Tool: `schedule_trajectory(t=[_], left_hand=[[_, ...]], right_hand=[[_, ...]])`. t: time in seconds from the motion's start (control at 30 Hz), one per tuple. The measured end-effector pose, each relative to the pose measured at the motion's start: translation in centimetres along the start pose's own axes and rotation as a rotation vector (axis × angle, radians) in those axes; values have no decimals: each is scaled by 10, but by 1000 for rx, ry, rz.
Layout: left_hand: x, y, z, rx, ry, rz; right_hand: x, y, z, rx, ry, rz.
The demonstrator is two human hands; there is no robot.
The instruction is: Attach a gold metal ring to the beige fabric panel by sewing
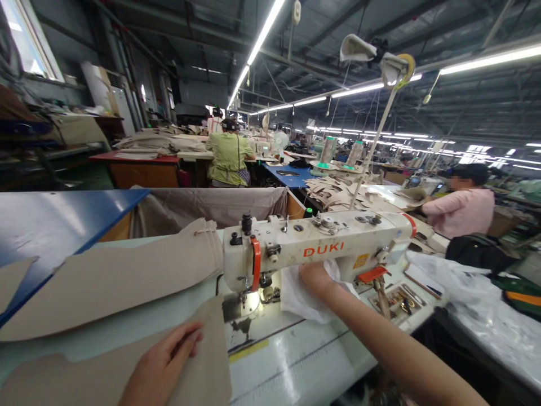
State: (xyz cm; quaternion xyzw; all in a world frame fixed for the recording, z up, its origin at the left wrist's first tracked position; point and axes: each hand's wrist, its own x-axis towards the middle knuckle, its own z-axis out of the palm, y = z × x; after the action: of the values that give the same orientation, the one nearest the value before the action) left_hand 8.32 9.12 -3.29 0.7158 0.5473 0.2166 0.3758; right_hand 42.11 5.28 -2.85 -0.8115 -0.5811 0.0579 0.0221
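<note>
Left hand (163, 361) flat, fingers spread on beige fabric piece (186, 366) at bench (296, 361) front edge. Right hand (315, 276) on white cloth (302, 299) under sewing machine (316, 248) arm; grip mostly hidden, can't tell. Open room between both.

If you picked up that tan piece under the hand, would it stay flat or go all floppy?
Probably floppy: the tan piece lies thin and flat under the left hand, like fabric. It likely weighs little. It may slide easily on the smooth table.

right hand (315, 274) fingers hidden (behind sewing machine (321, 248))
</note>
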Motion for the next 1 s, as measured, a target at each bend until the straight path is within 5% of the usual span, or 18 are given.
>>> schedule_trajectory(t=[0.23, 0.53, 0.73, 1.0], left_hand=[[1, -5, 1, 8, 28, 19], [-3, -1, 0, 6, 51, 107], [-7, -5, 2, 30, 40, 135], [-22, -2, 1, 1, 14, 126]], right_hand=[[-17, 6, -12, 472, 139, 75], [-81, -6, -14, 1100, 143, 26], [-115, -36, -30, 1665, -40, 185], [-133, -72, -29, 1974, -278, 251]])
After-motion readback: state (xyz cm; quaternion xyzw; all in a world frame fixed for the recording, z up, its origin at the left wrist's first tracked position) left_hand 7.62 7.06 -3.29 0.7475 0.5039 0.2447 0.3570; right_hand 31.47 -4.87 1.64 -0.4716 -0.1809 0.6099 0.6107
